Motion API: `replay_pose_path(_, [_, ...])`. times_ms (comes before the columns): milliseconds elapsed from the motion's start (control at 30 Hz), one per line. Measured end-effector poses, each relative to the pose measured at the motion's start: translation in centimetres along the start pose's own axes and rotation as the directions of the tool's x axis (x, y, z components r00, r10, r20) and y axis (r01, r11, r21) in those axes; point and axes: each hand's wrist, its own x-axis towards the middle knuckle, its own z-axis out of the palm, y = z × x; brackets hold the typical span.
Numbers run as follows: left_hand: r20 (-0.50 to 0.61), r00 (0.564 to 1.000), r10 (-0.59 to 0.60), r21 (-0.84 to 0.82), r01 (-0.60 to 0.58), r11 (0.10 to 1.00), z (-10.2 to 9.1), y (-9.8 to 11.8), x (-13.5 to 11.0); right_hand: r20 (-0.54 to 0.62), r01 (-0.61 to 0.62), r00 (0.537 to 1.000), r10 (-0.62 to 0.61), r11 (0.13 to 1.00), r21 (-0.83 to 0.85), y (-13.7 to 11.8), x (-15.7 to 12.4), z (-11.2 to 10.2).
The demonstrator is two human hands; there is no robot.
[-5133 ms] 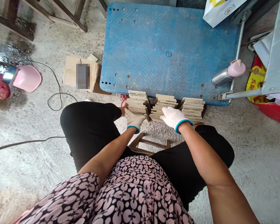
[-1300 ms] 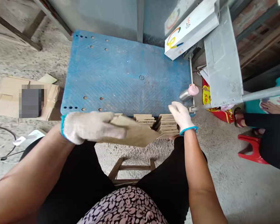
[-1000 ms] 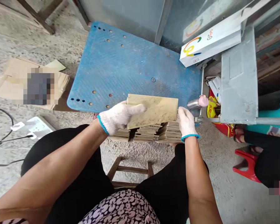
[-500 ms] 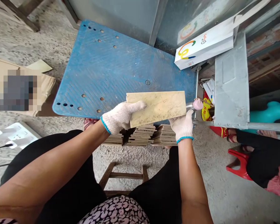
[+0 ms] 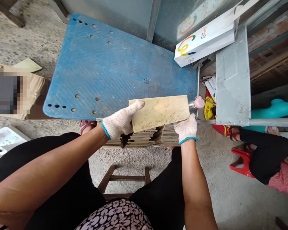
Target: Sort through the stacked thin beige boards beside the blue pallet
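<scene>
I hold a flat, pale wooden board (image 5: 160, 111) level in front of me with both gloved hands. My left hand (image 5: 118, 120) grips its left end, thumb on top. Closed on the board's lower right corner from beneath is my right hand (image 5: 186, 129). Below the board, several stacks of similar thin boards (image 5: 146, 138) stand on the concrete floor against the near edge of a blue plastic pallet (image 5: 105, 70).
A wooden stool (image 5: 123, 182) is between my knees. A cardboard box (image 5: 26, 92) lies left; a steel bottle with pink cap (image 5: 197, 103), a white printed box (image 5: 204, 41) and a grey metal frame (image 5: 231, 80) stand right. Another person sits on a red stool (image 5: 243, 161) at right.
My left hand lifted one board from the stacks and turned it flat. My right hand came from the right stack to take its other end; the board has since held nearly still.
</scene>
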Motion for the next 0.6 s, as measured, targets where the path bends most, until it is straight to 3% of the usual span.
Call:
replay_pose_path(167, [-0.065,0.995,-0.072,-0.145,0.062,0.988,0.3,0.6,-0.1,0.026,0.04,0.999,-0.038,0.996,-0.082,0.3,0.2,0.1])
replay_pose_path(300, [-0.054,0.997,-0.057,-0.205,0.045,0.978,0.3,0.7,-0.3,-0.03,0.024,0.999,-0.025,0.999,-0.038,0.8,0.5,0.1])
replay_pose_path(400, [-0.042,0.998,-0.045,-0.205,0.035,0.978,0.1,0.6,-0.3,-0.053,-0.006,0.999,0.008,0.999,0.045,1.0,0.5,0.1])
replay_pose_path(600, [-0.039,0.997,-0.068,-0.109,0.063,0.992,0.0,0.6,-0.4,0.008,-0.047,0.999,0.046,0.991,0.124,0.8,0.1,0.1])
